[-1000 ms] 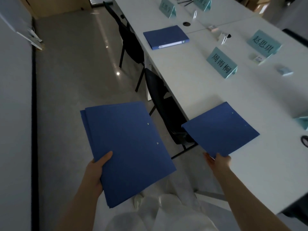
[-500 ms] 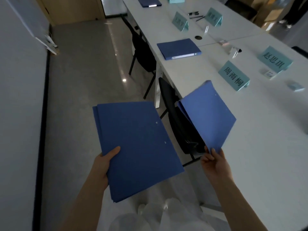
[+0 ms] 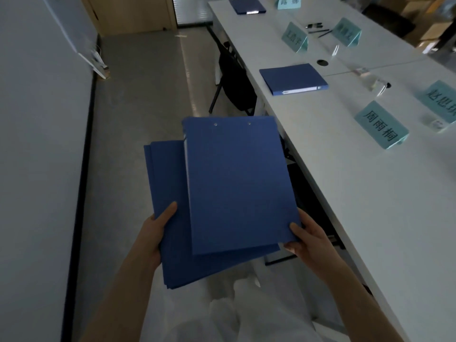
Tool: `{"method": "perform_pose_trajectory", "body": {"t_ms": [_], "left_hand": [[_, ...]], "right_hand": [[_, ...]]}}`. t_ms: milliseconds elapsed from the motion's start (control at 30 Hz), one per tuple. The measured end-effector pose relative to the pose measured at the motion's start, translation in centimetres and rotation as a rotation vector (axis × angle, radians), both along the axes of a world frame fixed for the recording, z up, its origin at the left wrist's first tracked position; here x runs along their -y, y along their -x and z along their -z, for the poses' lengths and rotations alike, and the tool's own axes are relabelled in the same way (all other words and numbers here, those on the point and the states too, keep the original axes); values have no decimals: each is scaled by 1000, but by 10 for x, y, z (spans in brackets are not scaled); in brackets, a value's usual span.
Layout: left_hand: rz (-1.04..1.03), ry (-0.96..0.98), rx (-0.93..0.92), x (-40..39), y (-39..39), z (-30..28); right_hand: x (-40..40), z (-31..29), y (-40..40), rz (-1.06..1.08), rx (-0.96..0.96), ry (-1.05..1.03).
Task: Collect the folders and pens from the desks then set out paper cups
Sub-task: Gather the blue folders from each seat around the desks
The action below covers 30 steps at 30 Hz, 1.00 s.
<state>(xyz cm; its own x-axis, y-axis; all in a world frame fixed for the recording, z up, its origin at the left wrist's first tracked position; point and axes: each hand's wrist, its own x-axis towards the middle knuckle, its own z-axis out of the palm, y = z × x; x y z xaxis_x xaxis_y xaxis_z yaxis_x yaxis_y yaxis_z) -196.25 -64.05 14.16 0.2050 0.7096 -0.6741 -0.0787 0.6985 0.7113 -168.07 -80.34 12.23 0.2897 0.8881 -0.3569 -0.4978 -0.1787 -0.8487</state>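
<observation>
Beside white desk (image 3: 370, 193), both hands grip stacked blue card folders (image 3: 237, 183); next blue folder (image 3: 292, 79) lies ahead-right, nearer R hand (image 3: 311, 239) than L hand (image 3: 155, 233).

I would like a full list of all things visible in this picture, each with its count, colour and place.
held folders: a stack, count unclear, blue, between both hands
desk folders: two, blue, one mid-desk, one at far end
name cards: five, teal, along the desk
pens: a few, dark, between far cards
desk: white, long, at right
chairs: two, black, tucked at desk edge
left hand: grips stack's left edge
right hand: holds top folder's corner
</observation>
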Motion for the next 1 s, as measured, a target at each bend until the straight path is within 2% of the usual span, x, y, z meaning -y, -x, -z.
{"method": "perform_pose_trajectory", "body": {"t_ms": [233, 433, 567, 633, 733, 900, 1000], "left_hand": [[-29, -22, -34, -62, -18, 3], [-35, -17, -34, -145, -45, 4], [-74, -21, -59, -206, -64, 6], [-86, -19, -59, -235, -76, 5], [-82, -14, -68, -275, -94, 3], [-54, 27, -24, -333, -120, -2], [-45, 39, 1, -391, -132, 3]], "right_hand": [[-70, 2, -9, -184, 221, 150], [-169, -8, -49, -342, 394, 179], [-243, -9, -86, -428, 694, 215], [-282, -3, -102, -393, 819, 253], [-342, -12, -109, -347, 715, 310], [-415, -20, -109, -402, 233, 434], [-466, -3, -113, -381, 201, 496]]}}
